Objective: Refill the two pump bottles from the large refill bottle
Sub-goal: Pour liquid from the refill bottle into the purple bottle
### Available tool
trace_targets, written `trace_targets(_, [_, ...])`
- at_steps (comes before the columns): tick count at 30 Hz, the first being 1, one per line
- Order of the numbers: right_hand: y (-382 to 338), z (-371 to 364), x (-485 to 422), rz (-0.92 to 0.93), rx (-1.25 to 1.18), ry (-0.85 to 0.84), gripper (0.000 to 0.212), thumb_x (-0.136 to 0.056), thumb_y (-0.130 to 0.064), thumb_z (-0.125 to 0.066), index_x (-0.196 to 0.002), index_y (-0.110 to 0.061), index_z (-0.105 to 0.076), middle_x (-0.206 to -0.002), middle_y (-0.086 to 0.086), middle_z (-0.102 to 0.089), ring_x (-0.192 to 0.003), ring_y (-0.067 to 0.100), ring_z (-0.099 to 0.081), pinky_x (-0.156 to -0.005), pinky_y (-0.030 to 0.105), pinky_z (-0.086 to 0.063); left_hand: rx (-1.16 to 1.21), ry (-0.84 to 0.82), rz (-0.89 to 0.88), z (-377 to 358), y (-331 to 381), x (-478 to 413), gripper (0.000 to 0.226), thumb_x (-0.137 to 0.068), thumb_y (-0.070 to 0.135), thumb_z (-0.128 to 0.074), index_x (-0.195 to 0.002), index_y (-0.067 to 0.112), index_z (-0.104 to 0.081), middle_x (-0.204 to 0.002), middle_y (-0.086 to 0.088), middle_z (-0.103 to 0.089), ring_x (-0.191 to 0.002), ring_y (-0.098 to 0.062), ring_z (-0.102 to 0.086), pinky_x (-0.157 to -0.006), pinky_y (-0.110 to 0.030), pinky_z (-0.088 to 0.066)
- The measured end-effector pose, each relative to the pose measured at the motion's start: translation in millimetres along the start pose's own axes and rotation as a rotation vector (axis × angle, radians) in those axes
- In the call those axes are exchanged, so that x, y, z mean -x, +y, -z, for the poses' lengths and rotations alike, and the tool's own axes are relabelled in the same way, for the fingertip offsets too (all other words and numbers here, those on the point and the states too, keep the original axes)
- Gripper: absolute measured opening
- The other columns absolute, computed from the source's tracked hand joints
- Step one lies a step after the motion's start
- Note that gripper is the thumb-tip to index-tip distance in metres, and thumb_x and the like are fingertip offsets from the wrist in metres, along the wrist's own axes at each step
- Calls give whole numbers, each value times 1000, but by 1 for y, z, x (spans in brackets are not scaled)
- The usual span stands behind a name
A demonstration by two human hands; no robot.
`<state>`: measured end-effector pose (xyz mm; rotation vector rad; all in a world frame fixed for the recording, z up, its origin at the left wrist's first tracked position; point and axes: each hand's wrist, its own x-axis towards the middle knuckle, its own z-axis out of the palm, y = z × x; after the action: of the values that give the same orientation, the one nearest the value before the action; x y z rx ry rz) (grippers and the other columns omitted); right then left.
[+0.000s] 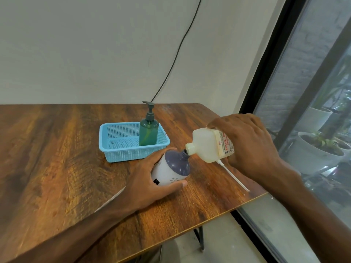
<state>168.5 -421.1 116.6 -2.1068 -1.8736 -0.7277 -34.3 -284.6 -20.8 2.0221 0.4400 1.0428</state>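
Note:
My left hand [150, 184] grips a white and purple pump bottle [171, 168] with its pump off, tilted so its open neck points up and right. My right hand [250, 143] holds the large whitish refill bottle [209, 144] tipped over, its spout touching the purple bottle's neck. A white pump tube [234, 176] lies on the table under the refill bottle. A green pump bottle [148, 130] with its pump on stands upright in the blue basket [121, 151].
The wooden table [57, 158] ends close on the right, by a window with potted plants [315, 150] outside. A black cable [176, 52] runs down the wall behind the basket. A pale thin strip [110, 200] lies beside my left forearm.

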Motion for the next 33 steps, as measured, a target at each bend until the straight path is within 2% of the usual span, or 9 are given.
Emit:
trace_targets(3, [1,0,0,5,4,10,69,-63,-25,-92,-125,-29,-61,-123,2,-68,-124,31,-58,-109,54,-35,2,-9,-1,0,-1,0,80,-71,52,-94,-141,36,-58,-130,20,-68,-122,-8,-66,-98,-30,-59])
trace_targets(11, [1,0,-1,13,15,17,74,-58,-20,-94,-124,-27,-62,-122,4,-69,-123,33,-59,-108,56,-36,-11,-14,21,-1,-2,1,81,-71,51,-95,-141,36,-58,-129,22,-68,-120,-6,-66,-98,-32,-60])
trace_targets(16, [0,1,-1,7,28,2,75,-58,-19,-94,-126,-28,-62,-124,3,-68,-125,32,-57,-110,55,-34,-3,-18,20,-1,0,1,81,-70,49,-95,-141,35,-58,-128,22,-68,-120,-4,-66,-97,-27,-59])
trace_targets(21, [0,1,-3,0,53,-23,78,-58,-20,-94,-127,-30,-60,-126,2,-67,-127,31,-56,-112,55,-33,5,-8,11,-1,3,1,80,-69,51,-94,-139,38,-58,-125,29,-67,-117,1,-65,-92,-13,-54])
trace_targets(25, [-1,2,-5,3,81,-39,79,-57,-20,-95,-127,-30,-59,-127,1,-67,-127,31,-56,-112,55,-34,23,-7,9,-1,3,0,77,-70,47,-95,-138,39,-58,-126,30,-66,-118,1,-65,-91,-11,-52])
trace_targets(33, [-6,6,-10,34,139,-10,76,-56,-19,-95,-123,-30,-60,-121,2,-69,-120,32,-60,-106,53,-37,32,7,7,-1,2,1,76,-70,51,-94,-137,40,-59,-127,24,-68,-119,-5,-66,-94,-20,-56])
